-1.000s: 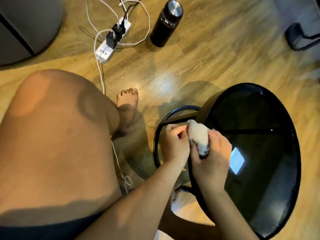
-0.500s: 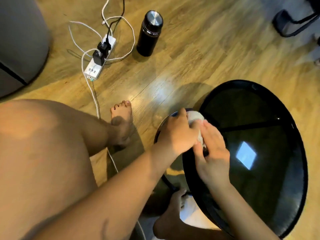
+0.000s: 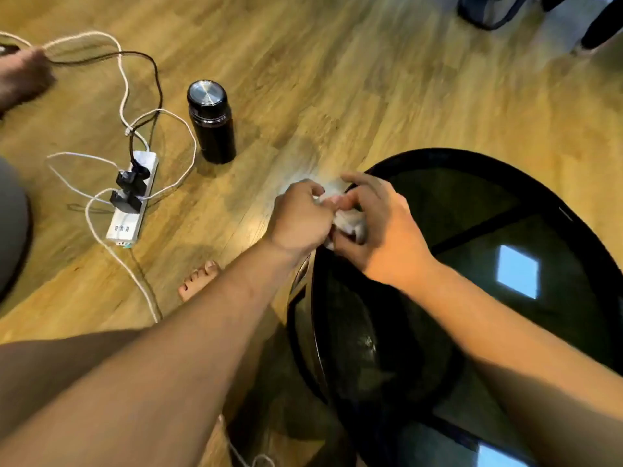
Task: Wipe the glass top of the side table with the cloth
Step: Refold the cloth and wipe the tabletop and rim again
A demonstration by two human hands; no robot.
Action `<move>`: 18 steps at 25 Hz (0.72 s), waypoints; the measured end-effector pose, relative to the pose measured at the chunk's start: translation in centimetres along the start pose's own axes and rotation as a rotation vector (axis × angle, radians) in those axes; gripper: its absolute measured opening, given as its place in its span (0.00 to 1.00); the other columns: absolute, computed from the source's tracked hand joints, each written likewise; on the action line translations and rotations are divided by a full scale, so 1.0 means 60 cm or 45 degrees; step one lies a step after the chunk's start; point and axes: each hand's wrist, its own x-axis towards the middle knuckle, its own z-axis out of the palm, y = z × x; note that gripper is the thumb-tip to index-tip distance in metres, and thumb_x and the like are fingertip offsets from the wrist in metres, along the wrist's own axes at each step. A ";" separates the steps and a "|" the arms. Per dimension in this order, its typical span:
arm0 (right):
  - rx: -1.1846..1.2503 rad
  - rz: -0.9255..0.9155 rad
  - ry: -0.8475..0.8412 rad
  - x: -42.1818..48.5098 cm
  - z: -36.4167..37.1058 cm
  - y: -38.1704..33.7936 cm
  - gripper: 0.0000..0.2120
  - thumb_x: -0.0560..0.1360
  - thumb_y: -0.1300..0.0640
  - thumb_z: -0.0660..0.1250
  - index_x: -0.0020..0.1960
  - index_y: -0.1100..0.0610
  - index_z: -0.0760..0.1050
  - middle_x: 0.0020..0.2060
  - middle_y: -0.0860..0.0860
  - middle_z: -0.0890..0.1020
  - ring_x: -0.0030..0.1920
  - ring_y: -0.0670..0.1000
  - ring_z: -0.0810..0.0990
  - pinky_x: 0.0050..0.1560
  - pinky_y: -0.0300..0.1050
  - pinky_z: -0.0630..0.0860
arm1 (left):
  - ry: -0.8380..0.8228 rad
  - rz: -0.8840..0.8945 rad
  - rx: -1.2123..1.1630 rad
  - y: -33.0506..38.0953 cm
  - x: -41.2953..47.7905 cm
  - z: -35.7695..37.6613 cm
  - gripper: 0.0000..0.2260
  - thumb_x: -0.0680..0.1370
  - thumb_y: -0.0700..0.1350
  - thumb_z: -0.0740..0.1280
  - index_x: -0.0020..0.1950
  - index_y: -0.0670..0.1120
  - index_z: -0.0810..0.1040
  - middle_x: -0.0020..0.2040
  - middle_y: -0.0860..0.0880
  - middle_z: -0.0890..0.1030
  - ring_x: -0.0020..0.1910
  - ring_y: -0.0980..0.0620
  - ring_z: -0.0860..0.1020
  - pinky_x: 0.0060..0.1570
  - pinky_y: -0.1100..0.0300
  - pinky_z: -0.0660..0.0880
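The round side table with a dark glass top [image 3: 472, 298] and black rim fills the right half of the head view. A small white cloth [image 3: 350, 224], bunched up, sits between my two hands just above the table's near-left rim. My left hand [image 3: 303, 220] is closed on the cloth's left part. My right hand [image 3: 381, 230] grips it from the right, fingers curled over it. Most of the cloth is hidden by the fingers and blurred.
A black flask [image 3: 211, 121] stands on the wooden floor to the left. A white power strip [image 3: 129, 203] with black plugs and looping cables lies farther left. My bare foot [image 3: 199, 279] rests beside the table's base. Another person's foot [image 3: 20, 79] shows at the far left.
Both hands have lifted slightly with the cloth and moved toward the table's far-left rim. The view has shifted, so the flask and power strip now sit lower in the frame.
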 end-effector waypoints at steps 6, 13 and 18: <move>-0.581 -0.474 -0.695 0.103 0.008 0.003 0.29 0.76 0.43 0.53 0.76 0.50 0.61 0.59 0.55 0.79 0.60 0.58 0.74 0.61 0.50 0.69 | 0.507 -0.146 -0.588 -0.041 -0.063 0.042 0.20 0.71 0.51 0.61 0.63 0.51 0.68 0.57 0.52 0.76 0.59 0.49 0.77 0.58 0.57 0.75; -0.560 -0.167 -0.388 0.164 -0.043 0.124 0.21 0.77 0.38 0.51 0.52 0.48 0.77 0.51 0.54 0.82 0.55 0.58 0.78 0.59 0.53 0.68 | 0.220 0.210 0.423 -0.048 -0.125 0.080 0.32 0.81 0.63 0.48 0.83 0.51 0.47 0.83 0.52 0.55 0.80 0.55 0.54 0.74 0.65 0.48; -0.422 0.552 -0.267 0.189 -0.104 0.237 0.20 0.74 0.42 0.55 0.46 0.56 0.79 0.35 0.57 0.80 0.34 0.56 0.80 0.31 0.40 0.69 | 0.278 0.237 0.368 -0.051 -0.125 0.071 0.32 0.80 0.63 0.51 0.81 0.51 0.58 0.80 0.53 0.62 0.74 0.61 0.57 0.56 0.87 0.41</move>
